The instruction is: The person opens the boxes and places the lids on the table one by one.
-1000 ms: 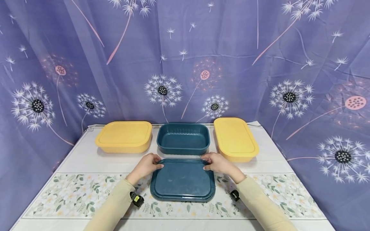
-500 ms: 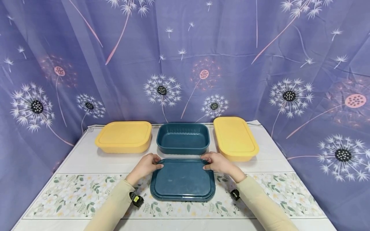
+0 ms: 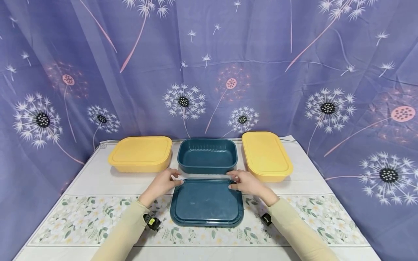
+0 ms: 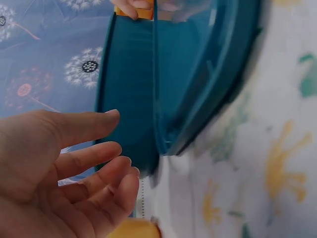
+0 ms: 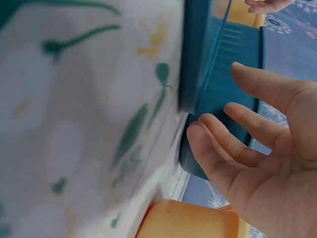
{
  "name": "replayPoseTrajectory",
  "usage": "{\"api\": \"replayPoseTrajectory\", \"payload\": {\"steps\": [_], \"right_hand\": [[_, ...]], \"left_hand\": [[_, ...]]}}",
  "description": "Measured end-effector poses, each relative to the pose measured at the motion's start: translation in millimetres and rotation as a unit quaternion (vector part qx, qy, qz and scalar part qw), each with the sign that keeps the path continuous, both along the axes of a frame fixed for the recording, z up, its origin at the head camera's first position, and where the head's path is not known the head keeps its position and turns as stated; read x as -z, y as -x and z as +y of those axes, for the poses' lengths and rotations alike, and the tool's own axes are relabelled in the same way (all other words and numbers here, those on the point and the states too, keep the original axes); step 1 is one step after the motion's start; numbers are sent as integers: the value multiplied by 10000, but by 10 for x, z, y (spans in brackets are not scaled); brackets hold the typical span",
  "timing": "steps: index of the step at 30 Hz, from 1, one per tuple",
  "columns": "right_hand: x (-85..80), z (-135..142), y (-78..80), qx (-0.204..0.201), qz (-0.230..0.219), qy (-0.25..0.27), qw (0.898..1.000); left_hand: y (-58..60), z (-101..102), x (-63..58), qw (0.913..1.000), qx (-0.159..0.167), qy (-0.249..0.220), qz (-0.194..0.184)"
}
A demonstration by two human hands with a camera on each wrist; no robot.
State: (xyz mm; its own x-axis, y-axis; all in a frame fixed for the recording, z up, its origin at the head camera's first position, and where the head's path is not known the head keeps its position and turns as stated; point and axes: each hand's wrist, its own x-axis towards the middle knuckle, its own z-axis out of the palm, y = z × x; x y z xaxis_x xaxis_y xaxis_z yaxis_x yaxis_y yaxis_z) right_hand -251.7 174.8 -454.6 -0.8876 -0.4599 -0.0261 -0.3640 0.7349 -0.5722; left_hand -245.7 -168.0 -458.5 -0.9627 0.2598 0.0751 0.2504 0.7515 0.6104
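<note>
A dark teal lid (image 3: 207,203) lies flat on the table in the head view, in front of an open teal food container (image 3: 207,156). At the lid's far left corner is my left hand (image 3: 161,184); in the left wrist view its loosely bent fingers (image 4: 113,156) hold nothing and stand apart from the lid (image 4: 223,74). My right hand (image 3: 246,183) hovers by the far right corner. The right wrist view shows its fingers (image 5: 252,124) spread and relaxed, with a gap to the lid edge (image 5: 194,59).
Left of the teal container stands a lidded yellow container (image 3: 140,154). Another yellow lidded container (image 3: 267,156) stands at an angle on the right. A floral strip (image 3: 91,221) crosses the white tabletop (image 3: 313,183), and a purple dandelion curtain (image 3: 209,98) hangs behind.
My left hand has let go of the lid's corner and shifted slightly left and away. The right hand's fingers have loosened at its corner. The lid and containers have stayed in place.
</note>
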Motion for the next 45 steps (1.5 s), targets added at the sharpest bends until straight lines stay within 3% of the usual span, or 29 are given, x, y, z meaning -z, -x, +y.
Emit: {"api": "replayPoseTrajectory", "payload": {"steps": [7,28,36,45], "right_hand": [[-106,-6,-33,-39,11,224,9997],[-206,83,-63,-115,371,583,9975],[-285,-34,-39,-153,280,544,9980],[-366,-242,10,-283,208,632,9974]], "left_hand": [[6,-21,-117,9996,-17,92,270],[59,69,-217,9967,343,128,730],[60,23,-298,9975,133,172,666],[43,-191,-417,9970,-111,218,734]]}}
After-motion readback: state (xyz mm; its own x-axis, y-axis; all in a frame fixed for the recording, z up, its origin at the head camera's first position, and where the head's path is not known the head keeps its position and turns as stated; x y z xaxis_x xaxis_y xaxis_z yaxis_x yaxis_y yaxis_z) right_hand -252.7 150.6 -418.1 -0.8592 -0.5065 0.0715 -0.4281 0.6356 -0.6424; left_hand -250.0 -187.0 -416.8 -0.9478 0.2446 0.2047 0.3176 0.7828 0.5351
